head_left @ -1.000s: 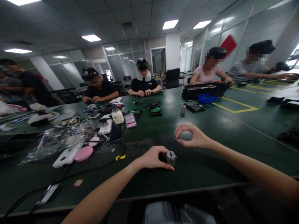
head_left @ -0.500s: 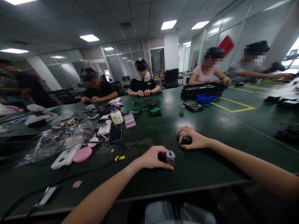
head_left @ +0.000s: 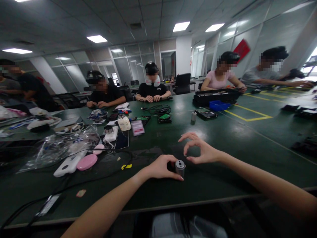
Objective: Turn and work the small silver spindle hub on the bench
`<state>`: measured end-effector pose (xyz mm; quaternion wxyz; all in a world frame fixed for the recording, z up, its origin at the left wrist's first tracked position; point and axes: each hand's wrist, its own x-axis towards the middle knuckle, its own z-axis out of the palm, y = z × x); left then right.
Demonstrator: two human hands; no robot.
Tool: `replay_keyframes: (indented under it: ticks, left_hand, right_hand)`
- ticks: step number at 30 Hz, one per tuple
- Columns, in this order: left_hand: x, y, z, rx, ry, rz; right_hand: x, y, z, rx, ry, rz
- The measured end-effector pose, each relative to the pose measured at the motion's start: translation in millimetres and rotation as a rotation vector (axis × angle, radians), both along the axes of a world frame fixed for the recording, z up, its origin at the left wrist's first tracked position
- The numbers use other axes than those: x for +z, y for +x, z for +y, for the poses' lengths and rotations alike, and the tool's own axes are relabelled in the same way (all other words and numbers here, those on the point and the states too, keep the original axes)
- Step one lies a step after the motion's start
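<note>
A small silver cylindrical motor (head_left: 180,168) stands upright on the green table (head_left: 213,185), its end face with dark holes turned up. My left hand (head_left: 162,167) is wrapped round its left side, thumb in front and fingers behind. Just to the right and a little farther off, my right hand (head_left: 200,150) hovers above the table. Its thumb and index fingertip come together in a pinch, while the other fingers stretch out. Anything between those fingertips is too small to make out.
Another small metal cylinder (head_left: 193,116) stands farther back beside a hard drive (head_left: 206,113) and a blue tray (head_left: 219,105). At left lie a plastic bag (head_left: 61,145), a pink round case (head_left: 87,162), a white power bank (head_left: 68,167) and black cables. Several people sit across the table.
My right hand has moved left and lifted slightly, bringing its pinched fingertips nearer the motor. My left hand keeps its hold on the motor.
</note>
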<state>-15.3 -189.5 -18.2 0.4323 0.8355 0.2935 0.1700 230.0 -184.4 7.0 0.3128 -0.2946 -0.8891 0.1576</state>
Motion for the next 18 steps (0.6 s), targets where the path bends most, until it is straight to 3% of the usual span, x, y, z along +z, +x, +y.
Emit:
replay_keyframes:
  ticks: [4, 18]
  left_hand:
    - [-2.9, -0.1, 1.3, -0.008, 0.051, 0.001]
    - [-2.8, 0.0, 1.7, -0.032, 0.099, -0.012]
  right_hand:
    - [5.5, -17.7, -11.7, 0.093, 0.013, 0.005]
    - [5.7, -25.1, -12.4, 0.074, 0.022, 0.014]
